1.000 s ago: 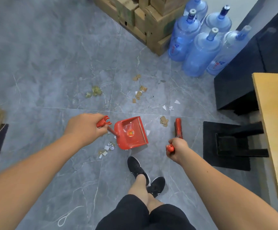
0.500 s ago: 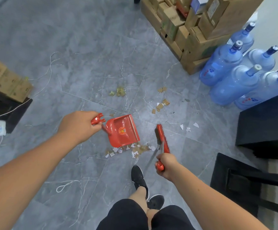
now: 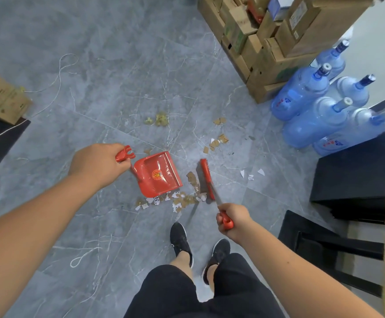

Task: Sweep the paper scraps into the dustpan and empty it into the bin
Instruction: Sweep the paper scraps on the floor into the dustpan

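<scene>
– On the floor [image 3: 118, 88] just ahead of the shoes [image 3: 180, 239], where are the scraps [image 3: 182, 200] now?

– Most lie in a loose pile by the near edge of the dustpan [image 3: 158, 174], and some lie between its mouth and the brush [image 3: 206, 177]. Inside the dustpan I see none, so I judge the sweeping is only at its start. More bits lie farther out, toward the bottles [image 3: 301, 97] and the boxes [image 3: 267, 53].

– How are the hands?

– The left hand [image 3: 97, 164] has its fingers [image 3: 122, 165] wrapped tight round the dustpan's handle. It holds the dustpan low with the mouth turned to the right, toward the brush. I think this is so it can catch what is pushed. Whether the lip really touches the floor I cannot say; the view is too steep.

– And the other?

– The right hand [image 3: 231, 218] is closed round the end of the brush handle, with the bristles down on the right side of the pile. From there a stroke to the left would drive the paper into the mouth.

– What may go wrong?

– Light paper slides under a lifted lip, so the dustpan should press flat. The bin is not in view.
</scene>
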{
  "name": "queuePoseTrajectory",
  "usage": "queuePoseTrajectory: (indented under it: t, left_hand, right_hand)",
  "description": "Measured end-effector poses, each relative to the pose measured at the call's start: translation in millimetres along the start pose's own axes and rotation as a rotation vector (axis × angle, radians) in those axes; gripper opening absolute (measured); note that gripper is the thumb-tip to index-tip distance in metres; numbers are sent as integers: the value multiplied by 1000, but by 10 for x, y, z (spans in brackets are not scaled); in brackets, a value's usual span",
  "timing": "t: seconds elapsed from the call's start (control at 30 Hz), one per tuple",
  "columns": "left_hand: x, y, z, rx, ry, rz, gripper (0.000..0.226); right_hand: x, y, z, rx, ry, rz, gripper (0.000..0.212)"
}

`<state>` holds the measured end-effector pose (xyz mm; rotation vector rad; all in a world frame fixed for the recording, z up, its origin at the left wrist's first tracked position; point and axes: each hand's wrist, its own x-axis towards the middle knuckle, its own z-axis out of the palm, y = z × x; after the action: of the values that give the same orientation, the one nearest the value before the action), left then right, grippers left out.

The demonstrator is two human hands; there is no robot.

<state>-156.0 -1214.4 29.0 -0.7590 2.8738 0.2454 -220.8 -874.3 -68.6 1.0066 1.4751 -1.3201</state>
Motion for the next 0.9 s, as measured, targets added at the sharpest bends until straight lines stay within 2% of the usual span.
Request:
queuePoseTrajectory:
  t: [0.13,0.3,0.63,0.73,0.9]
  left_hand:
    - [46,173,68,-7,-44,-4,26]
    - [119,528,85,20,-55,-12,26]
    - [291,1146,161,-26,-55,-53,26]
    - [348,1292,197,-32,-40,-64,24]
    - [402,1547,286,-13,-39,-69,21]
  right_hand:
    - [52,-141,-262,14,42,-34,25]
    - [271,-516,-765,82,102,-77,9]
    - [676,-1292,-1937,140,237,-87,16]
    - [863,-1486,-2150,104,243,-68,19]
    - [1109,-1614,-2205,56,207,-48,9]
